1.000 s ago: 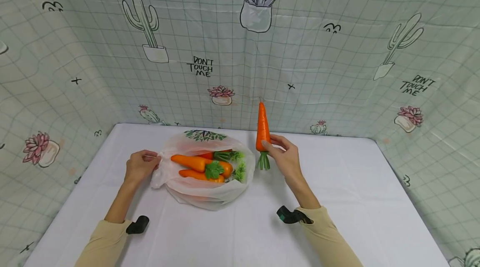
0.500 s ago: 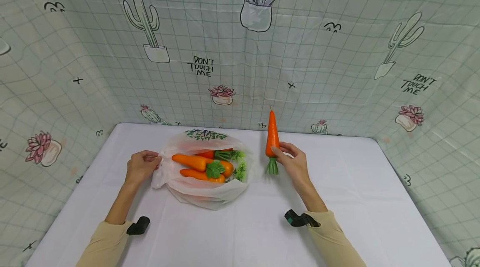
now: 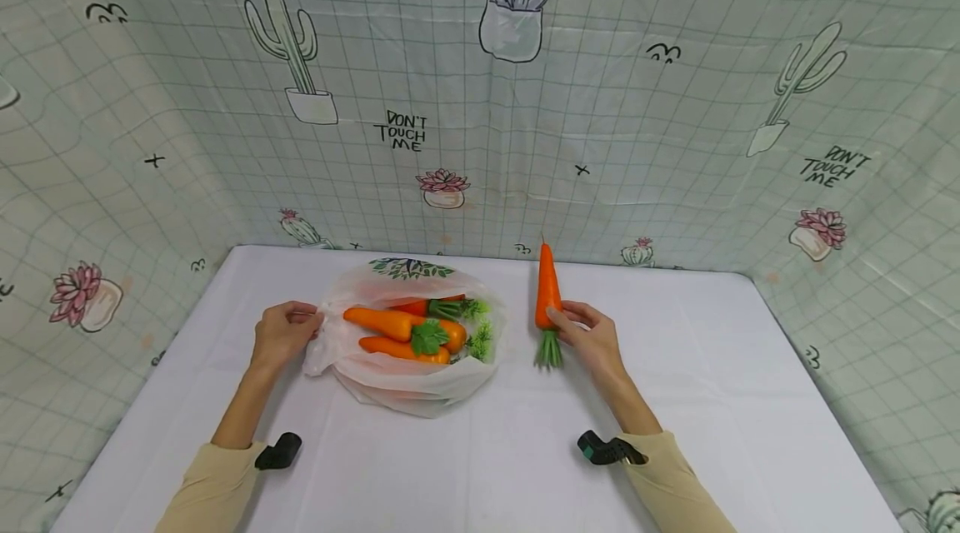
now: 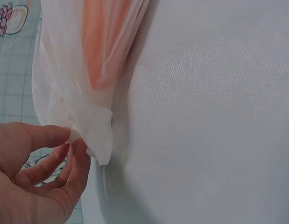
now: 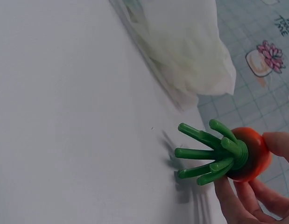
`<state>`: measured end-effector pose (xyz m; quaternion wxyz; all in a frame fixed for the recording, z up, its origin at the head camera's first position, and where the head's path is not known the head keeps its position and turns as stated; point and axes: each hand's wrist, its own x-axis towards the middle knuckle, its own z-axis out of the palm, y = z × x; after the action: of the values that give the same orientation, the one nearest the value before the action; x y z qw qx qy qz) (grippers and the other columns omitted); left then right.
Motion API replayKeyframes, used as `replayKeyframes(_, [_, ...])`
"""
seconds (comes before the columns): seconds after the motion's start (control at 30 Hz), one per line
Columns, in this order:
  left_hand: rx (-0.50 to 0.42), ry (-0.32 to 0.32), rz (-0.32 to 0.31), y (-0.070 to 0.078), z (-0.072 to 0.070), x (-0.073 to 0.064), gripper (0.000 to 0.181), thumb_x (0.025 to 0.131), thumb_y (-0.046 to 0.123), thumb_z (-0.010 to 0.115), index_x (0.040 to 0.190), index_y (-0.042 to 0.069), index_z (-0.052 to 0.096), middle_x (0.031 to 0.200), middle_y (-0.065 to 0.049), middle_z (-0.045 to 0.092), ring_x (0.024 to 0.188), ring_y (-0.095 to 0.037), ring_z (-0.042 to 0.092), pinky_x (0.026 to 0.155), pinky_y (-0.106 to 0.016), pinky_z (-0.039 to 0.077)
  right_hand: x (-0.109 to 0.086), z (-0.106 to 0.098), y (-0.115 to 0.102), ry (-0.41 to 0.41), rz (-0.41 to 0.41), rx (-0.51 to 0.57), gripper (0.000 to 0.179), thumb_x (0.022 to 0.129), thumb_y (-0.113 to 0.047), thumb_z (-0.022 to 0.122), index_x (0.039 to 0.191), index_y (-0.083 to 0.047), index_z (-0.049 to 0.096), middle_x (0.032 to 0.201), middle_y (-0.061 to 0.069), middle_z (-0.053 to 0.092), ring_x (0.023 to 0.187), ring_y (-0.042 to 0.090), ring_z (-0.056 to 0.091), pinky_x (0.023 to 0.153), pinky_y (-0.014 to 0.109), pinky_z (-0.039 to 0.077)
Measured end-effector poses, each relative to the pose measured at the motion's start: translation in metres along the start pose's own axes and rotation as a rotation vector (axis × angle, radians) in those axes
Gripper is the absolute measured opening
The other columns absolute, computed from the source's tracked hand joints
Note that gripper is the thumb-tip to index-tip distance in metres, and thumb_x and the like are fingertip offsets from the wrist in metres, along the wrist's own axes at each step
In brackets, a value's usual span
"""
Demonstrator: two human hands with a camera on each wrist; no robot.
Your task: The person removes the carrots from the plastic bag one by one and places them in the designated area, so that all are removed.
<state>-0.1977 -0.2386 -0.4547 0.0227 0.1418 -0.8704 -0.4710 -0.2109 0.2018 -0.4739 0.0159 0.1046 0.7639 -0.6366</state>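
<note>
An orange carrot (image 3: 547, 291) with short green stems is held between the thumb and fingers of my right hand (image 3: 588, 337), its tip pointing away from me. In the right wrist view the stem end of the carrot (image 5: 249, 154) faces the camera, close over the cloth. To the left lies a thin white plastic bag (image 3: 420, 391), its opening showing several carrots (image 3: 382, 322) and green leafy tops (image 3: 480, 341). My left hand (image 3: 283, 335) pinches the gathered left end of the bag; the left wrist view shows thumb and fingers on the film (image 4: 100, 140).
The bag and hands are on a table with a white cloth (image 3: 465, 466). Behind and on both sides hangs a grid-patterned curtain (image 3: 600, 117) printed with cacti. A black wrist camera (image 3: 277, 451) sits on the left forearm, another wrist camera (image 3: 611, 450) on the right.
My right hand has carried the carrot rightward, away from the bag, and then down toward the table, nearer to me. The left hand and the bag have stayed in place.
</note>
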Motion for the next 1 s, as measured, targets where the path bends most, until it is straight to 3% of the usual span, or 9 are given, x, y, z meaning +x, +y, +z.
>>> replayKeyframes(0.37, [-0.001, 0.001, 0.007, -0.0001, 0.0004, -0.0003, 0.033, 0.098, 0.013, 0.065, 0.117, -0.014, 0.064, 0.099, -0.027, 0.070, 0.067, -0.010, 0.065, 0.058, -0.013, 0.050, -0.0066, -0.0015, 0.0044, -0.013, 0.039, -0.062, 0.053, 0.093, -0.037, 0.077, 0.130, 0.000, 0.065, 0.112, 0.012, 0.064, 0.083, 0.009, 0.067, 0.076, 0.018, 0.056])
replayKeyframes(0.67, [0.006, 0.003, 0.012, -0.0007, 0.0007, 0.0009, 0.033, 0.099, 0.014, 0.065, 0.116, -0.014, 0.064, 0.096, -0.026, 0.070, 0.066, -0.010, 0.064, 0.057, -0.013, 0.049, -0.0085, 0.0010, 0.0050, -0.001, 0.025, -0.181, 0.051, 0.092, -0.035, 0.078, 0.124, 0.004, 0.068, 0.102, 0.011, 0.074, 0.083, 0.012, 0.067, 0.069, 0.023, 0.057])
replayKeyframes(1.0, [0.014, 0.003, 0.016, 0.0008, 0.0019, -0.0022, 0.032, 0.099, 0.012, 0.064, 0.116, -0.014, 0.064, 0.099, -0.028, 0.069, 0.067, -0.011, 0.064, 0.058, -0.012, 0.049, -0.0086, 0.0052, 0.0055, -0.006, 0.005, -0.222, 0.051, 0.093, -0.037, 0.077, 0.120, 0.006, 0.069, 0.098, 0.012, 0.075, 0.069, 0.013, 0.070, 0.068, 0.024, 0.058])
